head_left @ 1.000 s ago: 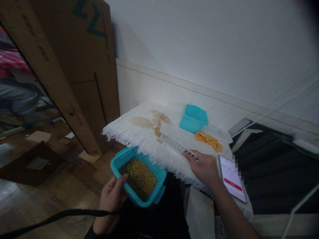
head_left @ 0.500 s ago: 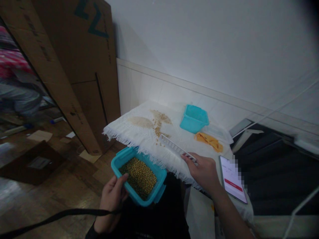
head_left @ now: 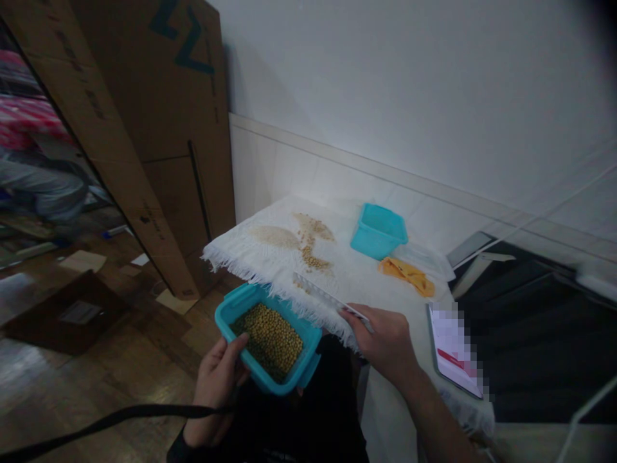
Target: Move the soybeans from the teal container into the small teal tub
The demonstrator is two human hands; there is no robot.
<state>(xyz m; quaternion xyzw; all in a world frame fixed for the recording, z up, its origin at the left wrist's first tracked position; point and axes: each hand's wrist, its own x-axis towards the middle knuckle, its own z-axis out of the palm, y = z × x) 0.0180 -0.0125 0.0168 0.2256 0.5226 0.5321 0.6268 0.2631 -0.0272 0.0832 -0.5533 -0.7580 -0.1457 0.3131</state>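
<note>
The right hand (head_left: 383, 335) pinches the near end of a white slotted plastic strip (head_left: 330, 297), thumb against fingers, the strip slanting across the cloth toward the fringe. A few loose beans sit at its far end. Over to the left hand (head_left: 218, 374): thumb hooked over the rim of a turquoise lidless container (head_left: 263, 379), pinching the wall, other fingers mostly hidden behind it. The container is just below the table's edge, and in this view the fringe overlaps its far rim. Inside, yellow soybeans (head_left: 277, 329) lie beside smaller dark green beans (head_left: 260, 361).

Technique counts here! The strip probably works best with its long edge low and flat, beans ahead of it, in short, gentle strokes. Tucking the rim snugly under the edge should guard against strays; the fringe could well snag a bean, and a tilted container might spill.

Farther in, scattered soybeans (head_left: 312, 257) trail over the white fringed tablecloth (head_left: 354, 273). Beyond, a second turquoise container (head_left: 378, 243) stands upright behind a crumpled orange cloth (head_left: 409, 276), and a phone (head_left: 446, 329) lies to the right.
</note>
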